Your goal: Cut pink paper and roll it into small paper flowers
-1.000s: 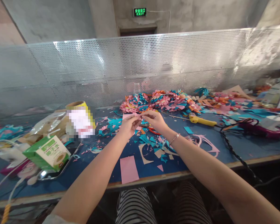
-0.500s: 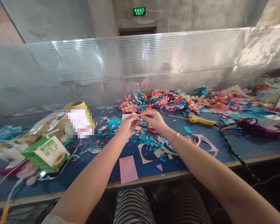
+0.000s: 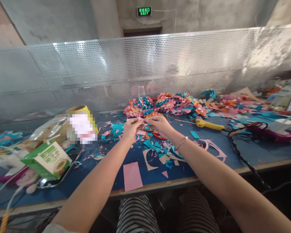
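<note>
My left hand (image 3: pixel 130 128) and my right hand (image 3: pixel 160 124) meet above the middle of the blue table (image 3: pixel 257 152). Both pinch a small pink paper piece (image 3: pixel 138 120) between thumb and fingers. Red-handled scissors (image 3: pixel 157 135) lie on the table just under my right hand. Teal and pink paper scraps (image 3: pixel 157 147) are strewn below the hands. A pink paper rectangle (image 3: pixel 132 175) lies flat near the front edge, closer to me.
Finished paper flowers (image 3: pixel 168 105) are heaped behind the hands along a perforated metal screen (image 3: pixel 145 71). A yellow utility knife (image 3: pixel 210 125) and a black cable (image 3: pixel 240 155) lie right. A green carton (image 3: pixel 48 159), a yellow canister (image 3: pixel 83 124) and bags crowd the left.
Both hands stay together on the pink paper piece, with only slight finger movement. The view has shifted a little.
</note>
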A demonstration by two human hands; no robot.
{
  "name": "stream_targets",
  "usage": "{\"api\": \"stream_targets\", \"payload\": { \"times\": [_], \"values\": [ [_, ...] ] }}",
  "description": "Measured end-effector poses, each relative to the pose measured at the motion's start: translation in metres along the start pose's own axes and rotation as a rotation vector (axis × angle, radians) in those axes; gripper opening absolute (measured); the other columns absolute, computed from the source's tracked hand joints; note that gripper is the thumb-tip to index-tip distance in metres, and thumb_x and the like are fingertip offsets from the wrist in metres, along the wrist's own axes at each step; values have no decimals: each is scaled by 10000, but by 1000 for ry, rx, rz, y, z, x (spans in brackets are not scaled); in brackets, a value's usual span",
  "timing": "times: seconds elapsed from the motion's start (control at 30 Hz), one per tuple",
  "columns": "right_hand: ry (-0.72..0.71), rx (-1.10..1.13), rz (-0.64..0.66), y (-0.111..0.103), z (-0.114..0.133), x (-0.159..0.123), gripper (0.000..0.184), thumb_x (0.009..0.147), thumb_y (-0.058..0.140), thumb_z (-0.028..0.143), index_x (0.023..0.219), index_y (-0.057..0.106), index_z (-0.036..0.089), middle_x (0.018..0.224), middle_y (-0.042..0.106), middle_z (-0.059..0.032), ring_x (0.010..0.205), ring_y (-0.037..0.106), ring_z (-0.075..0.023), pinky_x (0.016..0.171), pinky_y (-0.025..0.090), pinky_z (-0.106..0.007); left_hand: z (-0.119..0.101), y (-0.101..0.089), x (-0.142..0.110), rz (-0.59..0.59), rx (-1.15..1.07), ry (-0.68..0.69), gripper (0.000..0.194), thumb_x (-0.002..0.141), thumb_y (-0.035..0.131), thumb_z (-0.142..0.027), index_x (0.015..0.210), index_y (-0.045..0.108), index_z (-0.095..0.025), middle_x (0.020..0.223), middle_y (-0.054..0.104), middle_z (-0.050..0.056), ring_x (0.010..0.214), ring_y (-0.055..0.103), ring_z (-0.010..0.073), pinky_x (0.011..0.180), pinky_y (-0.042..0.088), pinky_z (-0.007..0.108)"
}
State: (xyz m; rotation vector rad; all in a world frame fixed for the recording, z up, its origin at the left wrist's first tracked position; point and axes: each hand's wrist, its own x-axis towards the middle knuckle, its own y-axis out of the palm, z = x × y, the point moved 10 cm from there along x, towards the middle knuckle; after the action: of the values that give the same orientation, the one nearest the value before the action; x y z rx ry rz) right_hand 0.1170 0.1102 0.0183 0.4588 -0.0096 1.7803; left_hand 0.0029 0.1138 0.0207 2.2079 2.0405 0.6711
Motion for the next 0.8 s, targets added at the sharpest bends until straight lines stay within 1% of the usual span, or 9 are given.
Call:
{"api": "stream_targets", "payload": {
  "times": [0.1,0.23,0.37,0.5,0.57,0.7,0.8],
  "values": [
    [59,85,18,2,-4,-2,221,551,740,296,690,661,143,768,658,-47,715,598,-132,703,496,-285,-5,-1,2,17,112,84,170,538,703,-240,657,635,-138,606,615,2,563,573,96,655,492,271],
    [92,120,82,5,-8,-1,219,563,740,284,708,659,141,819,659,-55,775,603,-147,754,499,-316,-7,-4,4,28,195,127,179,552,697,-253,681,636,-146,638,625,9,589,586,106,644,495,263],
    [91,110,126,6,-8,-1,202,583,726,288,705,661,142,789,656,-48,782,599,-133,773,493,-294,-7,-1,6,78,263,153,170,559,688,-271,650,621,-144,590,595,-3,561,572,105,615,488,254],
    [99,30,174,10,-7,-2,205,617,692,311,736,666,145,787,650,-48,794,590,-134,748,489,-277,-5,-1,8,108,322,162,160,560,677,-265,630,600,-144,562,575,-11,546,553,103,570,467,235],
    [98,-8,144,8,-7,-1,197,620,680,307,733,662,146,784,644,-47,774,582,-132,704,489,-266,-4,0,9,114,326,151,161,557,674,-262,620,583,-144,562,567,-14,546,544,101,562,460,231],
    [39,-7,-19,-7,-2,2,170,619,654,300,690,637,146,745,621,-41,720,562,-122,615,468,-237,-1,0,8,81,251,81,169,544,663,-229,573,517,-150,582,552,-23,544,536,90,557,454,226],
    [36,-22,-61,-11,-3,2,179,627,631,315,688,621,147,734,605,-39,685,550,-116,563,446,-223,1,2,5,77,211,30,158,536,651,-199,571,504,-152,598,546,-26,536,527,82,528,440,210]
  ]
}}
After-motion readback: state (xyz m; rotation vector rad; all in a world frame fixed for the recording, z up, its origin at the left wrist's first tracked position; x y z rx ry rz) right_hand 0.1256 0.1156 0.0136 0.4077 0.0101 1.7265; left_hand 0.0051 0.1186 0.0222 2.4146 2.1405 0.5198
